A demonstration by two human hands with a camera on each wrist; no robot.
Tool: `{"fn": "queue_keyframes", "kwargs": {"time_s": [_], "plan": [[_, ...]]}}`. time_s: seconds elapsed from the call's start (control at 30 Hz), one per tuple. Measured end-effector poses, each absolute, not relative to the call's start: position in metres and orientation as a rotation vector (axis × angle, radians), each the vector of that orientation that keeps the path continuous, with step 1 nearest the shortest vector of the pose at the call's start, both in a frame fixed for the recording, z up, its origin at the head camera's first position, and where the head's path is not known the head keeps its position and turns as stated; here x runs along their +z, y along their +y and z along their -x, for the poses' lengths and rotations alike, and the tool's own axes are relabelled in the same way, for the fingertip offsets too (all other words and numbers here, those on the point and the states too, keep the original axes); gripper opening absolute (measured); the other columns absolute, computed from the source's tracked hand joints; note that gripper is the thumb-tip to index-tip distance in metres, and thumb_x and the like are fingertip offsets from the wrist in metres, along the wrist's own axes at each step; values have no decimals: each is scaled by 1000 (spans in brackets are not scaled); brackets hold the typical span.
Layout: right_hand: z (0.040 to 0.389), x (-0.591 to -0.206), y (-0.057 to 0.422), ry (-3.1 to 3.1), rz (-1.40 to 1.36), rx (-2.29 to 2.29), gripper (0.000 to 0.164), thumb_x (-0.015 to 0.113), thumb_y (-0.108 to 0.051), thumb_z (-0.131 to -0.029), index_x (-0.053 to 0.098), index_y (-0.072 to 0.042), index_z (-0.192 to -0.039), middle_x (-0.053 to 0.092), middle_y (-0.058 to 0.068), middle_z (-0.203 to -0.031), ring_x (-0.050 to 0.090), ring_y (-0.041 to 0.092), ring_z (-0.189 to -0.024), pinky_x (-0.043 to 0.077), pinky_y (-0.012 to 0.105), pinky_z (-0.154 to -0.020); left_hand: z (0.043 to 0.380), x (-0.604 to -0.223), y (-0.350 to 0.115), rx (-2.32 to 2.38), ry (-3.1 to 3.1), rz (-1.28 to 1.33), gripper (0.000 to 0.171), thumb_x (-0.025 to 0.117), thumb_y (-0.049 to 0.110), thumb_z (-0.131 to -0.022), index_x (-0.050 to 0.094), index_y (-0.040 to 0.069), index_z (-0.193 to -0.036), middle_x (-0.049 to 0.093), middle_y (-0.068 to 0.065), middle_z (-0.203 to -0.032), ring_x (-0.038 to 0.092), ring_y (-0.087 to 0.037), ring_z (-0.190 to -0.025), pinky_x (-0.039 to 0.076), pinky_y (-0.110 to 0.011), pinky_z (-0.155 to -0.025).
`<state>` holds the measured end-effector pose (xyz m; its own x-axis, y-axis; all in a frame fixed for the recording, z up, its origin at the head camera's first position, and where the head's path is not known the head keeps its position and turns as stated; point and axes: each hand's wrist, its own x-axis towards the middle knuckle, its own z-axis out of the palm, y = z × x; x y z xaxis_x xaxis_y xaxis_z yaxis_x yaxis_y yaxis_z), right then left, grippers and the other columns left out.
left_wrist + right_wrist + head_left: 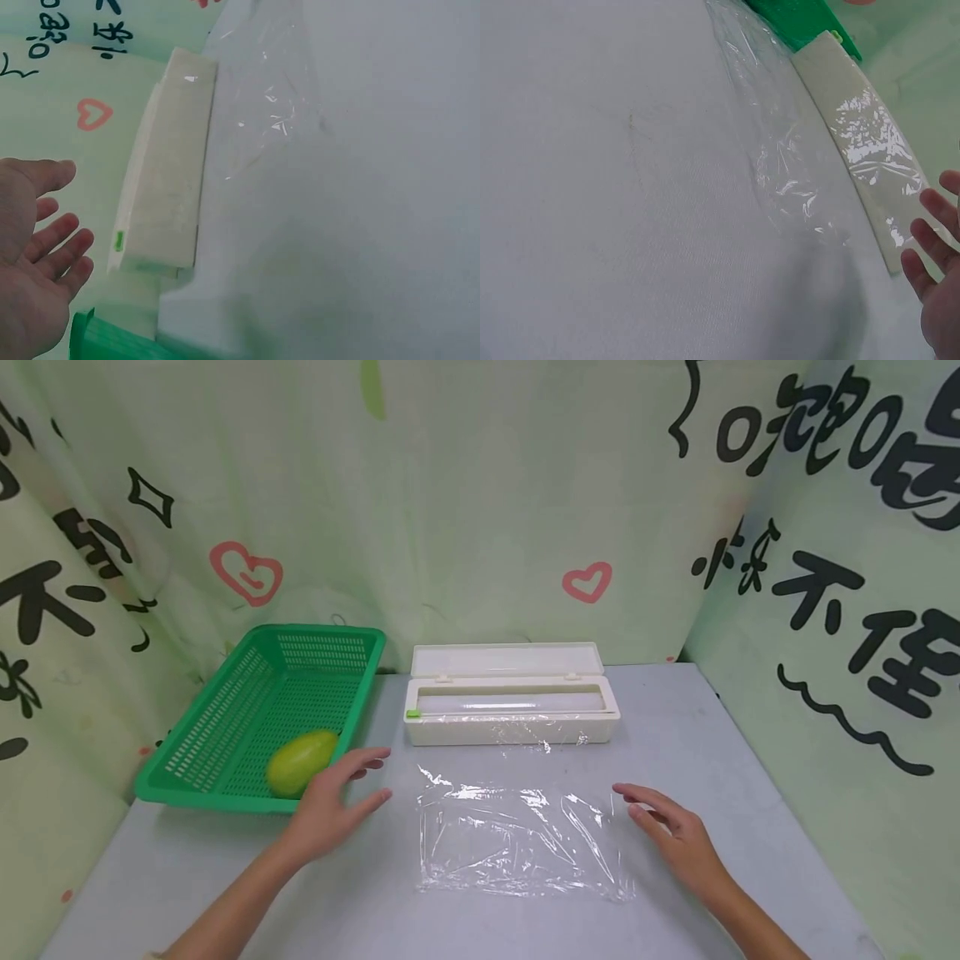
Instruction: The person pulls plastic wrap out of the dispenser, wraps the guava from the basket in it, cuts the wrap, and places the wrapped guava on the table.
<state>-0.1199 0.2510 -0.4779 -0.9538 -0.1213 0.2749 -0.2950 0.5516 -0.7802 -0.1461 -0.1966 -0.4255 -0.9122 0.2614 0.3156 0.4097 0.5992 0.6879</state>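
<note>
A sheet of clear plastic wrap [517, 843] lies crinkled on the table, its far part reaching the front of a white wrap dispenser box [513, 731]. The box stands with its lid raised, a roll [510, 702] visible inside and a small green slider [413, 714] at its left end. My left hand [333, 806] hovers left of the wrap, beside the green basket, its fingers loosely bent around nothing. Past the wrap's right edge, my right hand [675, 835] is held with relaxed fingers, also holding nothing. Both wrist views show spread fingers and the dispenser box [169, 165].
At the left stands a green plastic basket [217, 693] with a yellow-green mango-like fruit [302, 763] in its near right corner. The light grey table [720, 760] is bordered behind and at the sides by a printed pale green curtain [480, 527].
</note>
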Motion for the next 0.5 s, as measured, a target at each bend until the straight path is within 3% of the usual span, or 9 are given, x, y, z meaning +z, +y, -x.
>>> {"fn": "queue_keyframes", "kwargs": {"time_s": [0.27,0.4,0.5], "plan": [[129,-478,250,-2584,-351,1329,32,58,-13,-96,62,-16,-128,64,5,-126,57,-7,-109,42,4,-88,152,-420,-214,-1111,-2645,511,52,74,8,-83,56,8,-131,64,-6,-124,58,-21,-114,51,-44,-94],[135,-476,250,-2602,-310,1287,34,58,-17,-97,60,-15,-131,63,6,-127,54,-9,-108,41,1,-87,159,-422,-224,-1023,-2603,505,49,74,6,-82,58,5,-128,66,-9,-118,59,-24,-109,51,-38,-90],[143,-477,251,-2610,-273,1271,35,59,-19,-97,59,-14,-131,62,8,-127,52,-12,-107,41,0,-86,163,-426,-234,-979,-2579,504,46,73,5,-83,58,3,-127,65,-13,-120,59,-29,-111,48,-40,-91]]}}
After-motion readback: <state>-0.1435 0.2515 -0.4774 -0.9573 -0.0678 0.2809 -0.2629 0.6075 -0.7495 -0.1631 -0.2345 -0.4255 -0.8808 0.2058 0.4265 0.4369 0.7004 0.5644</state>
